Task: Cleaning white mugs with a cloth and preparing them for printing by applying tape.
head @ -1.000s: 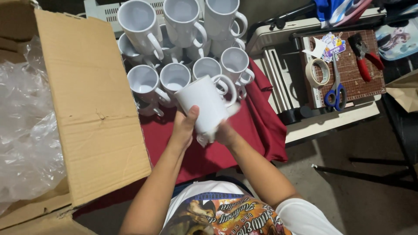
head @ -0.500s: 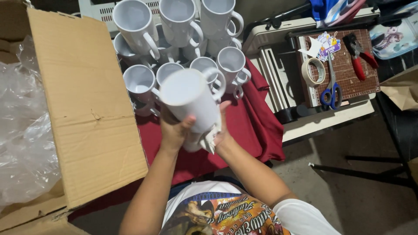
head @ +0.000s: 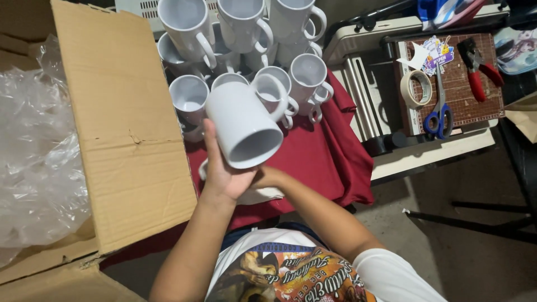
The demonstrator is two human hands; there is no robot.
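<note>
My left hand (head: 221, 168) grips a plain white mug (head: 241, 124), tilted so its open mouth faces me and its handle points up and to the right. Just under the mug's rim, my right hand (head: 267, 179) is mostly hidden; it appears to touch a white sheet of paper (head: 257, 195) lying on the red cloth (head: 313, 159). Whether it grips anything I cannot make out. Behind the mug stand several more white mugs (head: 306, 71), some stacked in a second layer.
A big open cardboard box (head: 126, 128) with clear plastic wrap (head: 36, 162) fills the left. At right, a brown cutting mat (head: 461, 89) carries a tape roll (head: 417, 88), blue-handled scissors (head: 439, 114) and red pliers (head: 478, 67). Bare floor lies at lower right.
The mug has been turned in my hands: a second ago its side and handle faced me, now its open mouth does. It sits slightly lower and nearer.
</note>
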